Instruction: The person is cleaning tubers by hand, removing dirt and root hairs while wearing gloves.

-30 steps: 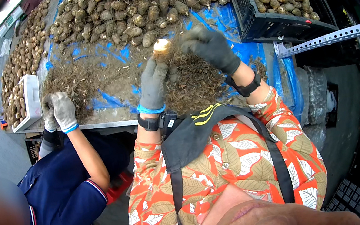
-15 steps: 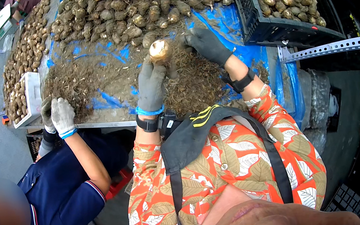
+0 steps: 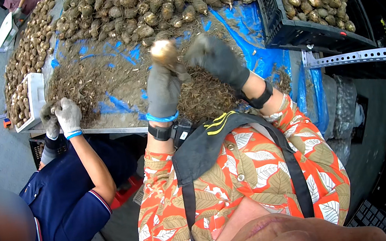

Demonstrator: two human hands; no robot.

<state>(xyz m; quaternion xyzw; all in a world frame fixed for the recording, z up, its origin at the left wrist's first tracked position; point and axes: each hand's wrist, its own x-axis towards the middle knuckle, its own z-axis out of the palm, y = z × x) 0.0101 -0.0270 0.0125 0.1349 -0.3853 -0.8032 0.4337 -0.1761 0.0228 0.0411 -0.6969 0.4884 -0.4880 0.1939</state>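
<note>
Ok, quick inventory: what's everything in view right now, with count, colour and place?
Brown knobbly root tubers: a heap too many to count, far side of the table.
Blue plastic sheet: one, covering the table.
Brown trimmed root fibres: loose piles, near edge.
Black plastic crate: one, filled with tubers, right.
White tray: one, holding tubers, left.
Co-worker in dark blue shirt: one, left, gloved hands at the table edge.
Pale trimmed tuber: one, held up.
Left hand: grey glove, gripping the tuber.
Right hand: dark glove, beside the tuber.

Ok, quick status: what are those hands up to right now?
Left hand gripping pale root bulb. Right hand beside it, gloved, fingers curled. Root trimmings piled underneath. Co-worker's gloved hand off left, clear.
</note>
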